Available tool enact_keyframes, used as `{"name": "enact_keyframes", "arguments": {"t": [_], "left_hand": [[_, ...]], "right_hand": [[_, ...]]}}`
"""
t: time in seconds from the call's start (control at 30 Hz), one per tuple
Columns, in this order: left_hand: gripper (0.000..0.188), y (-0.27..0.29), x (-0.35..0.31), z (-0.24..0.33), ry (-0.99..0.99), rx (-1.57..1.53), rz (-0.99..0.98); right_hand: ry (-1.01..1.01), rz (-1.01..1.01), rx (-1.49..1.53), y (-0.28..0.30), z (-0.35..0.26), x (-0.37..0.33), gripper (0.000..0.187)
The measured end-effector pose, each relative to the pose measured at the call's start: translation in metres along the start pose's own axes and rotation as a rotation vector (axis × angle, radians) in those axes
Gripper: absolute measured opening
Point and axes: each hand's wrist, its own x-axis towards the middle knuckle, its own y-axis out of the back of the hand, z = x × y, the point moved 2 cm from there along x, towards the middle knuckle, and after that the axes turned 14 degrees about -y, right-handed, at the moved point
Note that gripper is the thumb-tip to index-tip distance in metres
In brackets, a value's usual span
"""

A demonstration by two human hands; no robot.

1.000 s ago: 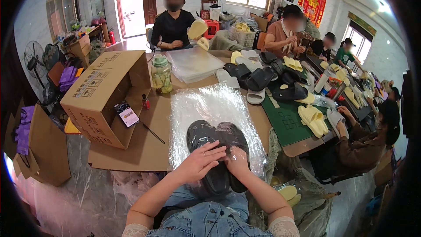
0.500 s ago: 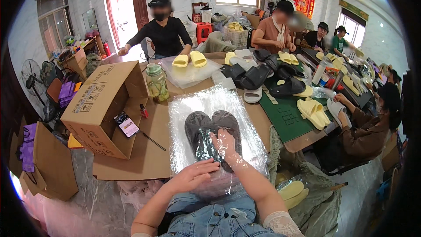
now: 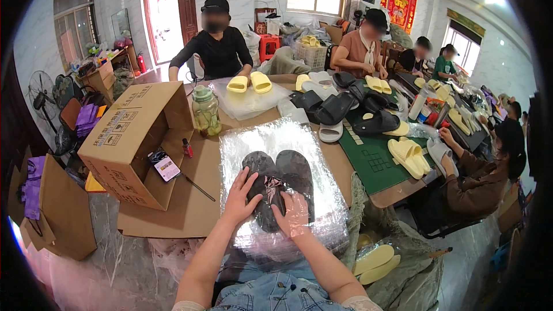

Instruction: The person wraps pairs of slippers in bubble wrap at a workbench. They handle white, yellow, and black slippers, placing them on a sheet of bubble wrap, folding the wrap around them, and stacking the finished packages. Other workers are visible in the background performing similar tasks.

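A pair of dark slippers (image 3: 294, 167) lies side by side in front of me, their rounded ends pointing away, inside or under clear shiny plastic film. Beneath them is a stack of clear plastic bags (image 3: 242, 138). My left hand (image 3: 237, 197) rests on the left slipper, fingers stretched out and spread. On the near part of the right slipper lies my right hand (image 3: 295, 214), fingers apart, with glossy film seeming to cover it. Between the hands, a pinkish glare on the film hides part of the straps.
An open cardboard box (image 3: 132, 138), a phone (image 3: 165, 167), a small red bottle (image 3: 188, 148) and a glass jar (image 3: 206, 110) stand left. Yellow slippers (image 3: 249, 83) sit ahead; black slippers (image 3: 337, 108) pile at right. Several people work around the tables.
My left hand has moved up onto the left slipper, its fingers spreading. My right hand has drawn back toward me. The person in black across the table has pulled an outstretched arm in.
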Motion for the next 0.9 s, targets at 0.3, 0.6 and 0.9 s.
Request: {"name": "enact_keyframes", "arguments": {"t": [0.3, 0.6, 0.9], "left_hand": [[0.049, -0.003, -0.015, -0.019, 0.209, -0.254, 0.176], [0.050, -0.004, -0.014, -0.021, 0.206, -0.249, 0.173], [0.051, -0.005, -0.017, -0.024, 0.212, -0.254, 0.187]], "right_hand": [[-0.031, 0.034, 0.080, -0.006, 0.004, -0.004, 0.038], [-0.048, 0.017, 0.021, -0.008, 0.008, -0.003, 0.038], [-0.048, -0.011, -0.015, -0.008, 0.008, -0.004, 0.043]]}}
